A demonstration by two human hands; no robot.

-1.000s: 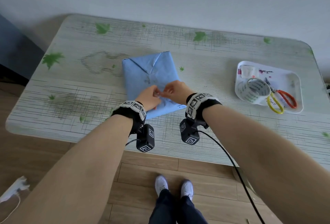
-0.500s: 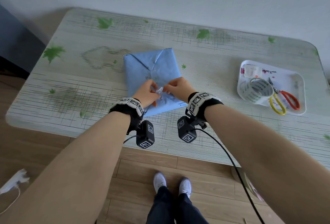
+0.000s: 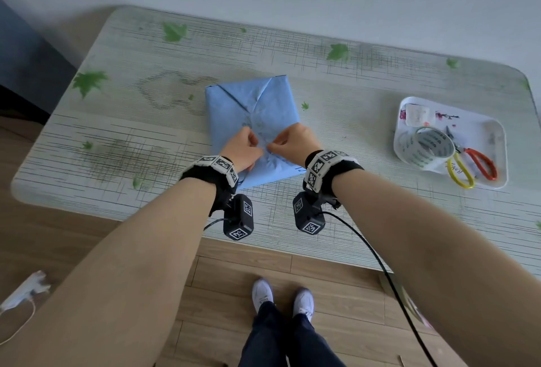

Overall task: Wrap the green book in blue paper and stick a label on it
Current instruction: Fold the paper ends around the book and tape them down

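Note:
The book, fully covered in blue paper (image 3: 248, 103) with folded flaps on top, lies on the table (image 3: 140, 53) a little left of centre. Both my hands hover over its near half, fingertips facing each other. My left hand (image 3: 241, 148) and my right hand (image 3: 295, 141) each pinch one end of a small clear piece of tape (image 3: 265, 144) held low over the paper. The green cover is hidden by the wrap.
A white tray (image 3: 497, 129) at the right holds a roll of printed tape (image 3: 424, 147), scissors with red and yellow handles (image 3: 480, 161) and a small white label pad (image 3: 415, 110). The table's near edge runs just under my wrists.
My hands have stayed over the near half of the package; the fingertips have drawn slightly apart, stretching the small clear piece between them lower over the paper.

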